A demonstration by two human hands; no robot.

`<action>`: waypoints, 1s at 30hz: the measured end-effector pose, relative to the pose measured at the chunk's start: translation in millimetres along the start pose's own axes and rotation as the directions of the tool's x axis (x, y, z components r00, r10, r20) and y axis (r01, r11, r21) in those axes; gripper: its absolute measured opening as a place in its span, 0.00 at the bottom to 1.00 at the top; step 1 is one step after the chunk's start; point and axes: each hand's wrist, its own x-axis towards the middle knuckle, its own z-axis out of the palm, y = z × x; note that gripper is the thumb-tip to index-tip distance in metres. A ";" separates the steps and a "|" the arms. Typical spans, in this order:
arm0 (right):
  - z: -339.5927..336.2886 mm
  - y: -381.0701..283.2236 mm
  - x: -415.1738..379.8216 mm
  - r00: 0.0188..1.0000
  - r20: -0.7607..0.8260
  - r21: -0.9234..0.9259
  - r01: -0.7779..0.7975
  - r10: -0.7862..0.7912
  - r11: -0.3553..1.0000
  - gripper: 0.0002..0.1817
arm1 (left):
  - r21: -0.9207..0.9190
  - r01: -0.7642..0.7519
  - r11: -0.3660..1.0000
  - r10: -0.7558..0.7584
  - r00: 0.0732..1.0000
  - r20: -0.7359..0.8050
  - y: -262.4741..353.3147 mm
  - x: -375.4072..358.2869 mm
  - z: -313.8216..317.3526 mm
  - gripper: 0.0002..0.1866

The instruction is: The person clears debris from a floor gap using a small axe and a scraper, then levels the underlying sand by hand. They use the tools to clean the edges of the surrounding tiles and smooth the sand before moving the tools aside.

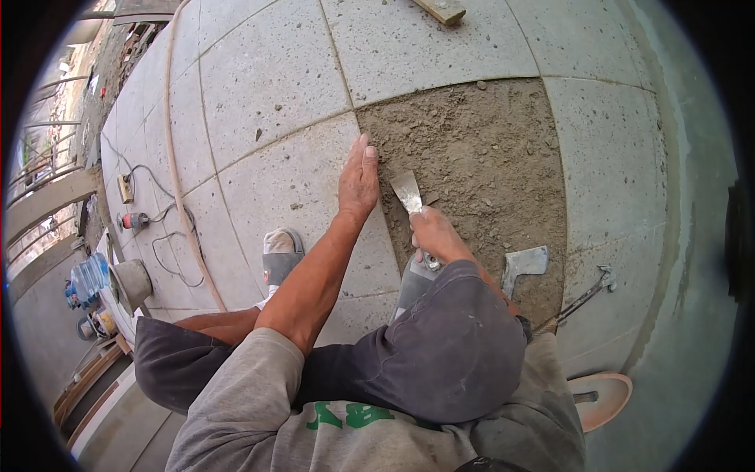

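Observation:
My left hand (360,179) lies along the edge of a grey floor tile (314,169), fingers stretched out and side by side, with nothing visible in it. In my right hand (439,234) is a putty knife (406,191), gripped near its blade, which points up and left over the bare patch of loose mortar (480,149). Most of the handle is hidden by the fingers. A flat grey metal blade (527,260) rests on the mortar right of my right forearm. Beyond it, a hammer (586,297) lies across the tile.
A piece of wood (442,9) sits at the top. A hose (172,126) crosses the tiles on the left, near a socket box (125,189), cables and a red power tool (135,221). A bucket (130,285) and water bottle (90,273) stand farther left. An oval float (613,385) lies lower right.

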 end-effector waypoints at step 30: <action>-19.2 63.8 -0.3 0.944 -0.157 -0.171 0.265 -0.292 0.949 0.23 | 0.168 0.014 0.986 -0.039 0.989 0.145 14.2 -30.3 28.6 0.35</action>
